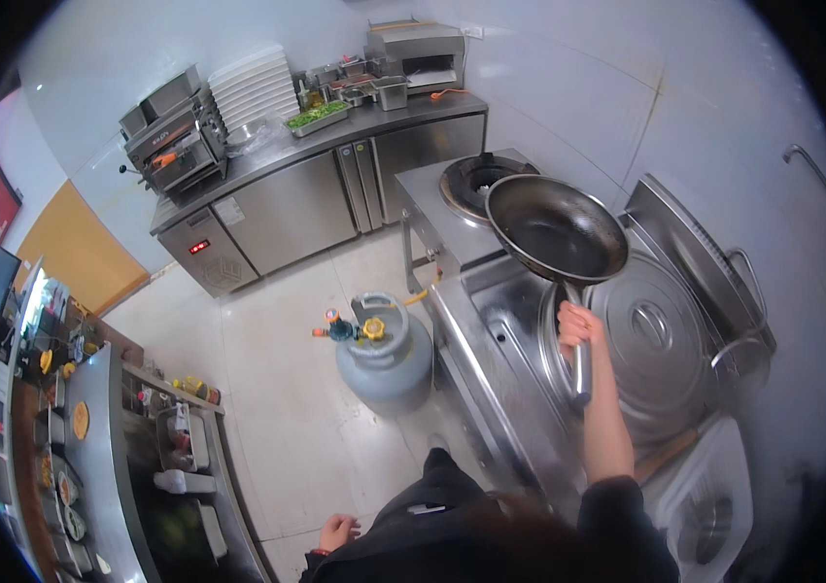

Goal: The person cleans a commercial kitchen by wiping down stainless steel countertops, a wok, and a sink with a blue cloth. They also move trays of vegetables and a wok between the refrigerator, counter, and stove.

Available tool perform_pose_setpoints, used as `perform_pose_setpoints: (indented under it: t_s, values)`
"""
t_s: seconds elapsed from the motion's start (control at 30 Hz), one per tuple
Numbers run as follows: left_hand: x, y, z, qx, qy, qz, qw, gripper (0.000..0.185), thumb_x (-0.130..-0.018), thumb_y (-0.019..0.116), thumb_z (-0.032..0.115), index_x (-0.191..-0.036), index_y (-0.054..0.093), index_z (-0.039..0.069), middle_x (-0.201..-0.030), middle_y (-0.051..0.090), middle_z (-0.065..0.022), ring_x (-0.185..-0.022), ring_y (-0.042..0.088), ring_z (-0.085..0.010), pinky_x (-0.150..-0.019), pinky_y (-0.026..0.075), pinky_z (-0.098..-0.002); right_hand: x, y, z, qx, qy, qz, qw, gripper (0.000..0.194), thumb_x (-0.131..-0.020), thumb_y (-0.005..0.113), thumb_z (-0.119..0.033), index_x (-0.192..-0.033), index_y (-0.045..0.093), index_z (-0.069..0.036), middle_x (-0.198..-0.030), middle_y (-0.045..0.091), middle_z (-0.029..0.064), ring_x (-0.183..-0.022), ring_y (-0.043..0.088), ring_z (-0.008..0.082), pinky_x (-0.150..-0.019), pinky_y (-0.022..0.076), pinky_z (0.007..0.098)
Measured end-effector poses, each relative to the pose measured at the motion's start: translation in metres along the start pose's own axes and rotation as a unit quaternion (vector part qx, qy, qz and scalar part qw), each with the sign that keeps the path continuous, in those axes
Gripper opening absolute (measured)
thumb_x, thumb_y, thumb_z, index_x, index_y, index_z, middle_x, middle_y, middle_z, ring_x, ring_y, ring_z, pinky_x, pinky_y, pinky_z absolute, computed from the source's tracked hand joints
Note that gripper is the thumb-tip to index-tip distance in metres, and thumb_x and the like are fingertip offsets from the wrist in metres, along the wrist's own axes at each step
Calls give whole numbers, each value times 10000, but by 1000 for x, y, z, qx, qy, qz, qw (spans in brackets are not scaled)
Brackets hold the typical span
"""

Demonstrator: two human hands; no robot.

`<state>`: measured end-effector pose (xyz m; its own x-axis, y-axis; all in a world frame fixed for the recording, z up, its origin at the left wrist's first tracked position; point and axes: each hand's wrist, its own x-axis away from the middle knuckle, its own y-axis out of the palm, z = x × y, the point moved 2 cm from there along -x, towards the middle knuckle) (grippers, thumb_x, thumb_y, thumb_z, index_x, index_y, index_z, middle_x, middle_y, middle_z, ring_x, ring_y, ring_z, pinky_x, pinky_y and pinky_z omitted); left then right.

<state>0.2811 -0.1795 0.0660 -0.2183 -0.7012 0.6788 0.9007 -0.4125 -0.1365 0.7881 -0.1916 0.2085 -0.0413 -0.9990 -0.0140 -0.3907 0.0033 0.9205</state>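
Observation:
My right hand [579, 326] is closed around the metal handle of a dark frying pan [559, 229]. The pan is tilted and appears in front of the stove's edge, beside a round gas burner [482, 182]; whether it touches the stove cannot be told. Beneath my right forearm lies a large round metal lid [650, 328] on the stainless steel range. My left hand [340, 530] hangs low by my body, its fingers loosely curled, with nothing visible in it. A grey gas cylinder [384, 364] with a yellow valve knob stands on the floor in front of me.
Along the back wall runs a steel refrigerated counter [296, 211] with stacked white trays [253, 91], a tray of chopped greens [318, 116] and metal machines. At left is a steel counter [99, 437] with food containers and shelves. A white plastic basin [712, 495] stands at lower right.

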Motion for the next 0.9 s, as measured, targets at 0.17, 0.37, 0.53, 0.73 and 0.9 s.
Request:
perform_pose_setpoints:
  t_s: [0.17,0.37,0.53,0.73,0.9]
  values:
    - [-5,11,19,21,-11,45,999,202,-763,453,185,-774,489,-13,-696,550,-94,-612,525,-145,-548,432,-259,-127,-49,-47,-51,4,32,998,255,-782,368,-133,-535,311,-99,-446,282,-43,-355,273,36,-363,254,180]
    - [-6,26,19,21,-31,73,997,201,-752,483,197,-738,498,-3,-707,541,-70,-658,509,-127,-619,422,-274,-238,-131,-92,140,-68,107,982,289,-773,392,-163,-502,294,-147,-431,272,-49,-355,292,57,-332,237,193]
    - [-16,38,26,-27,-53,105,993,264,-732,455,269,-779,544,25,-738,563,-80,-701,523,-138,-645,411,-263,-283,-204,-106,365,-275,246,855,218,-742,474,-197,-546,397,-143,-509,339,-49,-492,345,61,-483,301,184]
    - [-22,35,48,-121,-32,149,981,225,-736,447,247,-780,541,47,-735,562,-51,-714,519,-140,-663,400,-256,-353,-309,-115,290,-88,258,918,275,-736,501,-321,-626,476,-71,-631,441,10,-622,419,118,-632,361,261]
    - [-25,34,54,-157,-70,151,974,220,-733,449,235,-803,542,47,-732,557,-56,-717,518,-146,-669,398,-254,-360,-333,-123,378,-58,308,871,381,-726,496,-397,-714,514,-18,-738,494,56,-717,459,149,-705,364,296]
